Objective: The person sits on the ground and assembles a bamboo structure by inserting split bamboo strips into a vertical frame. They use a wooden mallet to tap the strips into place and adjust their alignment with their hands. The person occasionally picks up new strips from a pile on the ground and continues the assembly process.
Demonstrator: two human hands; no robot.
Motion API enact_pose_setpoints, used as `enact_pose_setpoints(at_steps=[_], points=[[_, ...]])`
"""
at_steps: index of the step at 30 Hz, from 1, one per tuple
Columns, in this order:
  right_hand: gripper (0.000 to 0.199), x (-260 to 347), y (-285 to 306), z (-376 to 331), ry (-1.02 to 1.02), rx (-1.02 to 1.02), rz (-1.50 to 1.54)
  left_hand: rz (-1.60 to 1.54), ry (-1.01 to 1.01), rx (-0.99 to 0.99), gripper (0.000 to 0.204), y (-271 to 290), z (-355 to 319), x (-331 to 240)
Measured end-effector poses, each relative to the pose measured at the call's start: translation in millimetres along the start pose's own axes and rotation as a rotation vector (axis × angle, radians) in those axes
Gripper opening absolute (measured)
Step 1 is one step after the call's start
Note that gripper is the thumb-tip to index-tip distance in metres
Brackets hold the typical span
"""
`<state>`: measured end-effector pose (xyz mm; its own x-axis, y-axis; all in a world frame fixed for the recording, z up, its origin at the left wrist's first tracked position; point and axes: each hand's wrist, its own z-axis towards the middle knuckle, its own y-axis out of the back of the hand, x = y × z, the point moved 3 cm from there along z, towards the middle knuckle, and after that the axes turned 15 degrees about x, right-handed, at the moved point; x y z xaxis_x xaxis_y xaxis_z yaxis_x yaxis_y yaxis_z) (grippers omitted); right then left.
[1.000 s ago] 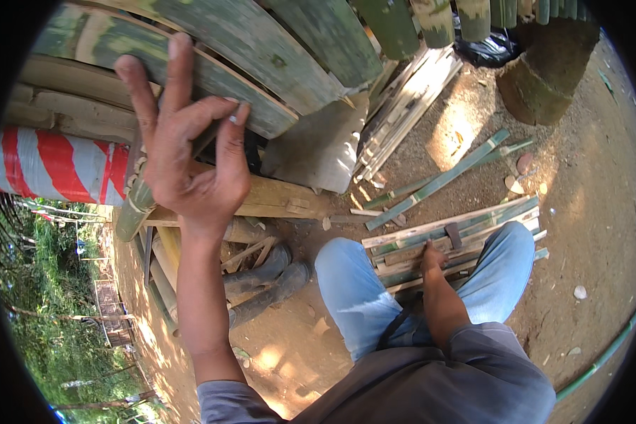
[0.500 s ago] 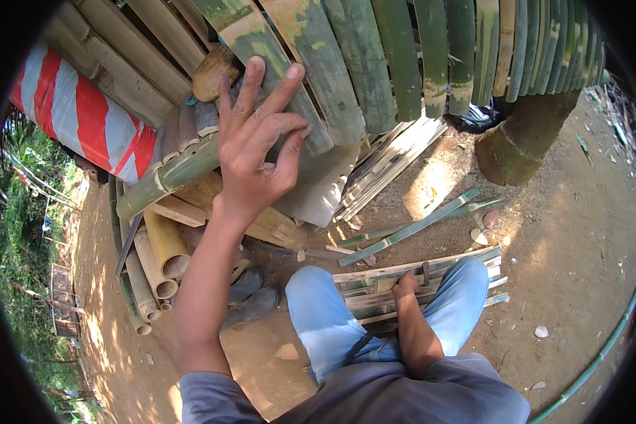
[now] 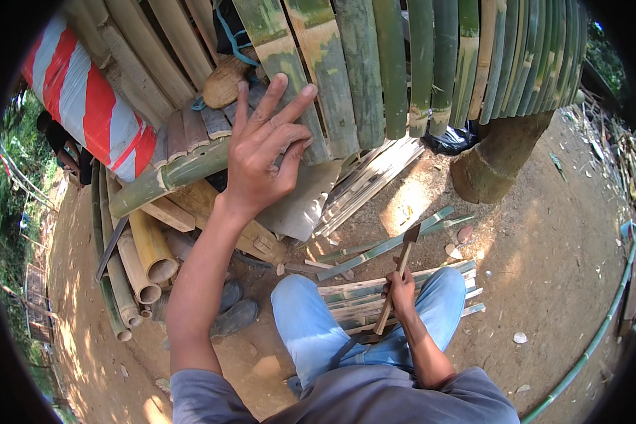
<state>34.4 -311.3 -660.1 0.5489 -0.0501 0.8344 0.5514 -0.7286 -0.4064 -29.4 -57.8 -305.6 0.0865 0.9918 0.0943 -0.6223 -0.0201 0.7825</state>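
- While the person sits on the dirt ground [image 3: 544, 233], the left hand [image 3: 261, 152] is raised w/ fingers spread apart, holding nothing; fingertips are at or just in front of a split bamboo slat [image 3: 300, 78] – can't tell if touching.
- Right hand [image 3: 401, 290] is closed round the wooden handle of a chopping knife [image 3: 397, 279], low between the knees; dark blade points up and away from the person, handle end toward the lap.
- Signs/packages: a red-and-white striped cylinder [image 3: 85, 95], diagonal bands, lies tilted at upper left, above the bamboo pile. Black plastic bag [image 3: 449, 140] sits on the ground at the foot of the slats, just beside a stump [image 3: 498, 159].
- Knife looks: pale worn wood handle, long and thin; blade short, broad, dark.
- Bamboo slats [image 3: 431, 63] – green, mottled w/ pale patches – stand leaning in a row across the top, curved faces outward.
- Thin split strips [image 3: 396, 286], pale green/cream, lie stacked across the person's legs, under the knife; more strips [image 3: 367, 180] lie fanned on the ground near the slats' base.
- Whole bamboo poles [image 3: 138, 258], yellow-tan, hollow ends showing, lie in a pile at left; a green pole [image 3: 169, 177] lies across them.
- Blue jeans [image 3: 311, 332], grey shirt; dark shoes [image 3: 233, 314] on the ground left of the knee.
- Another person [image 3: 63, 145], dark clothes, far left, half hidden.
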Motion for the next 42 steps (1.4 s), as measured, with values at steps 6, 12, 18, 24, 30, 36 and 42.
enact_pose_setpoints(at_steps=[6,12,18,24,30,36,42], points=[[0.027,37.2,-20.9,-22.2,0.103,0.104,-0.133,-0.017,0.007,0.001,0.022,1.2,-1.7,0.4],[0.035,93.6,-55.6,-25.7,0.507,0.164,-0.600,-0.037,0.010,-0.016,0.018,1.8,-2.2,0.6],[0.038,169.7,-107.1,-30.0,0.846,0.275,-0.790,-0.051,0.006,-0.035,0.018,1.3,-1.0,0.2],[0.038,205.3,-133.5,-27.9,0.902,0.346,-0.846,-0.049,0.004,-0.011,0.020,3.1,-1.9,0.6],[0.039,206.7,-140.0,-25.2,0.927,0.349,-0.878,-0.050,-0.001,-0.015,0.020,2.5,-1.7,1.4],[0.040,205.1,-142.6,-20.6,0.903,0.361,-0.881,-0.053,0.004,-0.010,0.020,3.2,-2.5,1.2],[0.041,204.3,-144.2,-17.2,0.892,0.380,-0.887,-0.046,0.000,-0.013,0.019,3.3,-1.9,1.4]])
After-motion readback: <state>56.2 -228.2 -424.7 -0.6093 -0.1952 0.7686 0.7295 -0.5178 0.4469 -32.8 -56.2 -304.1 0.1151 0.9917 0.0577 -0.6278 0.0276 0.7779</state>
